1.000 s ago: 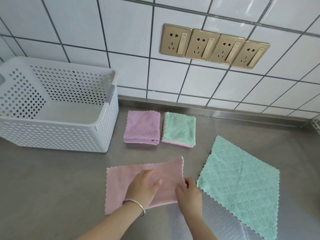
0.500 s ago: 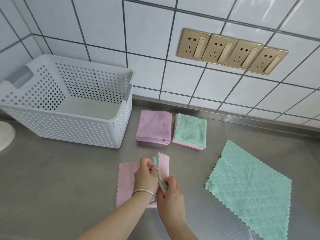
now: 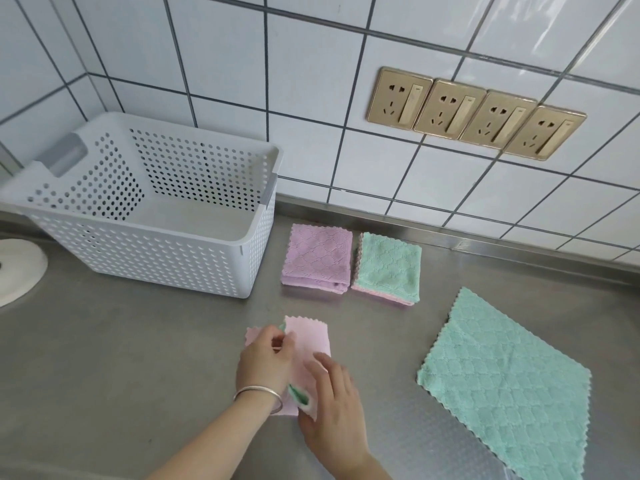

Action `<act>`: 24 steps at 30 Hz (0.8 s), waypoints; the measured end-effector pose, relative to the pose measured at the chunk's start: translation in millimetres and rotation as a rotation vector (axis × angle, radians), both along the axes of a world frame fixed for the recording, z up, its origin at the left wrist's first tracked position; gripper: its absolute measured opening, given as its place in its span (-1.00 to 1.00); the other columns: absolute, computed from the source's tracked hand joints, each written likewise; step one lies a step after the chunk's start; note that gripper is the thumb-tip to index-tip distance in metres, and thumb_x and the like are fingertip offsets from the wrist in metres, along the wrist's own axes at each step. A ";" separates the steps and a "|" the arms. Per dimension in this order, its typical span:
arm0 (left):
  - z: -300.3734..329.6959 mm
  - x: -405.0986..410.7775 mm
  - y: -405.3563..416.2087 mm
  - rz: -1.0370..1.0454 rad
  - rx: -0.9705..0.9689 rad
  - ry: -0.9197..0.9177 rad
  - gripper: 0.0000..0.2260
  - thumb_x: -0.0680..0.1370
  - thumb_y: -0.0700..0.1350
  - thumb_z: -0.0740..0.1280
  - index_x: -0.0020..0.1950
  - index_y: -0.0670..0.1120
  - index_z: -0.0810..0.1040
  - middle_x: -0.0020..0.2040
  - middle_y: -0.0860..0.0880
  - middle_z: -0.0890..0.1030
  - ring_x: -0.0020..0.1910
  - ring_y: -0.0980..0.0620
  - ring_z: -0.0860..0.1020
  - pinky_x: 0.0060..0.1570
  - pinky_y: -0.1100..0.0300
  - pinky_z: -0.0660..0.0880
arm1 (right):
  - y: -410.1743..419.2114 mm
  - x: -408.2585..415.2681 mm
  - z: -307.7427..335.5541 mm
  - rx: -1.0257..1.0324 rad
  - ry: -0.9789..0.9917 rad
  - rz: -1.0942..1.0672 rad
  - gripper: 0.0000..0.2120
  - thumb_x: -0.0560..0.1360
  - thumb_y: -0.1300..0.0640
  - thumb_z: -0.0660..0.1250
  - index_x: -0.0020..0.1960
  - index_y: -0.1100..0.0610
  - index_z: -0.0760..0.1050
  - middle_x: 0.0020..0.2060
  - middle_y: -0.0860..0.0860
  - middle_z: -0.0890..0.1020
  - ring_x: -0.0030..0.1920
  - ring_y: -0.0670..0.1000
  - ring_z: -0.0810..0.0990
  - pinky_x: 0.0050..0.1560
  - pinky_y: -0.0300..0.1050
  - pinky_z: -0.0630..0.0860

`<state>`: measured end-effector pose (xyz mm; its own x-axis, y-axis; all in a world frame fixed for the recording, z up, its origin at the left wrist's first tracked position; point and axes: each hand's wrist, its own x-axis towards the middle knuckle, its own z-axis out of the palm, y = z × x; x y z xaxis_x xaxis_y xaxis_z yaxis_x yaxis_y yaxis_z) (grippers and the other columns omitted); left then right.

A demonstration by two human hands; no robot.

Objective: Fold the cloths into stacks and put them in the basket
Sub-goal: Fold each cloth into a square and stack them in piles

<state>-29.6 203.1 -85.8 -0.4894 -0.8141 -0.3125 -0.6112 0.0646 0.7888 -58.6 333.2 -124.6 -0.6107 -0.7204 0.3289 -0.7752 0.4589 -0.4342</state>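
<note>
A pink cloth (image 3: 313,341) with a green underside lies folded to a narrow strip on the steel counter (image 3: 138,358) near the front. My left hand (image 3: 265,362), with a bracelet on the wrist, pinches its upper left edge. My right hand (image 3: 332,400) lies over its lower part, thumb under the lifted lower corner, where green shows. Behind it a folded purple stack (image 3: 317,258) and a folded green-topped stack (image 3: 388,266) sit side by side. A green cloth (image 3: 509,379) lies spread flat at the right. The white perforated basket (image 3: 166,261) stands empty at the back left.
A tiled wall with gold sockets (image 3: 474,112) runs behind the counter. A white round object (image 3: 17,268) shows at the left edge beside the basket. Bare steel lies in front of the basket.
The pink cloth's right half was lifted and folded over to the left; it is now half as wide. Both hands moved with the fold, and the view shifted left.
</note>
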 end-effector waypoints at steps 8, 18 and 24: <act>-37.0 22.9 -38.9 0.033 -0.081 -0.153 -0.86 0.49 -0.10 0.31 -0.24 -0.07 0.42 -0.12 -0.19 0.65 -0.08 -0.21 0.57 -0.14 0.08 0.44 | -5.2 6.5 -43.3 0.426 -0.075 0.026 -0.31 0.23 0.18 0.04 0.37 -0.05 0.28 0.52 -0.01 -0.14 0.52 0.01 -0.18 0.38 -0.07 -0.06; -58.2 26.7 -53.2 0.105 0.001 -0.111 -0.83 0.50 -0.17 0.31 0.06 -0.19 0.47 -0.03 -0.17 0.67 0.01 -0.21 0.58 -0.04 0.08 0.44 | -8.7 13.2 -53.8 0.491 -0.047 0.019 -0.14 0.25 0.14 0.08 0.51 -0.05 -0.14 0.52 -0.01 -0.15 0.52 0.00 -0.18 0.38 -0.08 -0.10; -62.6 25.5 -56.7 0.106 0.014 -0.041 -0.75 0.46 -0.19 0.36 0.13 -0.12 0.47 -0.03 -0.07 0.69 0.00 -0.11 0.60 -0.02 0.13 0.43 | -0.4 11.3 -53.2 0.550 -0.065 0.098 -0.12 0.21 -0.11 0.21 0.49 -0.11 -0.04 0.53 -0.01 -0.09 0.52 0.00 -0.15 0.40 -0.07 -0.11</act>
<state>-4.1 146.4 -148.5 -0.3870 -0.8562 -0.3423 -0.6460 -0.0131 0.7632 -47.3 332.9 -177.8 -0.5388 -0.8295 -0.1473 -0.8052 0.5585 -0.1994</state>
